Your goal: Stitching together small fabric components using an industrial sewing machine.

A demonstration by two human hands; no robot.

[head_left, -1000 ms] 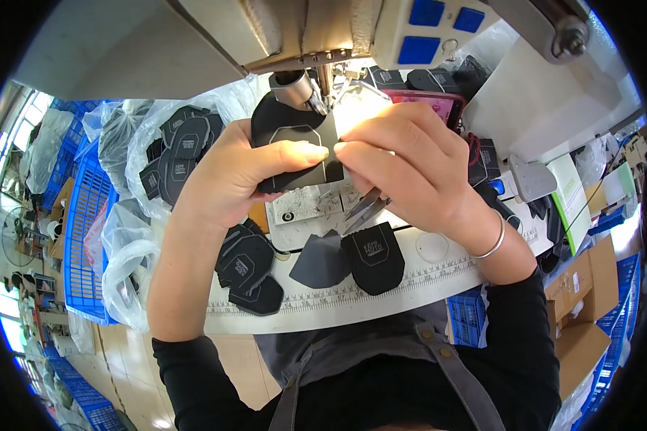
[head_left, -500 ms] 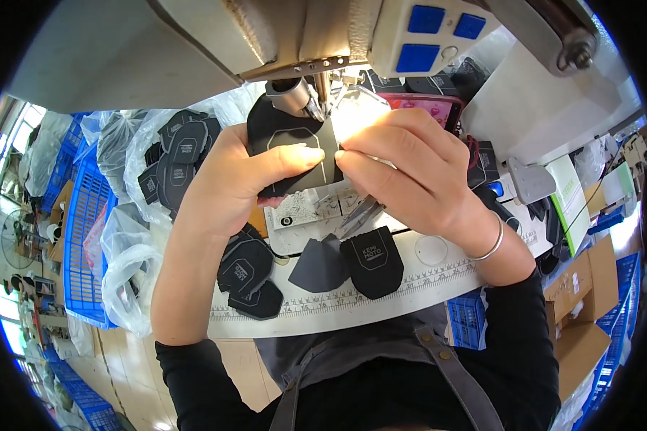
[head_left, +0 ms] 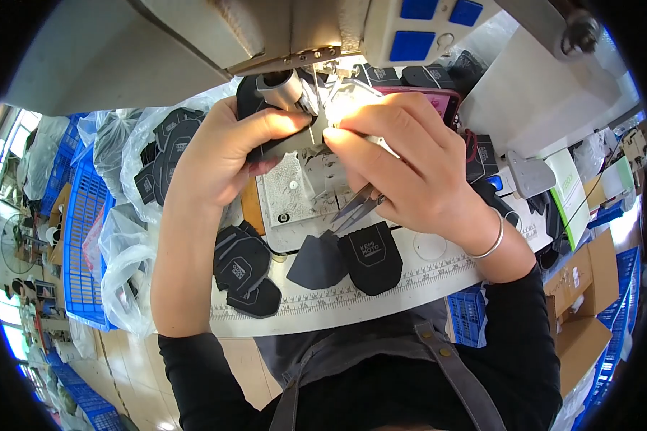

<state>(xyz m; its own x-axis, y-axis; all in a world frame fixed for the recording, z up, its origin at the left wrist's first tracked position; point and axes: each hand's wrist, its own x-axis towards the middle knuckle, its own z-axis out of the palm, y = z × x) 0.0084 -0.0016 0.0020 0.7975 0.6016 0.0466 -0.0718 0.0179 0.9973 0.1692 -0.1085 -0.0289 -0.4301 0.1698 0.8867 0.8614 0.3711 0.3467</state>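
Note:
My left hand is closed on a dark fabric piece, its thumb pressing on top beside the needle area of a sewing machine. Thumb and forefinger of my right hand pinch close to the piece's right edge; glare hides what is between them. Tucked in that palm are metal thread snips, points toward me. Closer to me lie a plain dark grey fabric piece and a rounded black fabric patch. More black patches overlap at their left.
A phone in a pink case stands behind my right hand. Stacked black patches and clear plastic bags are at left, beside a blue crate. A printed ruler runs along the table's front edge. Cardboard boxes stand right.
The fabric piece has shifted away from me and slightly left under the machine head, with my left hand following. More of the metal plate shows. The snips' points have swung slightly left.

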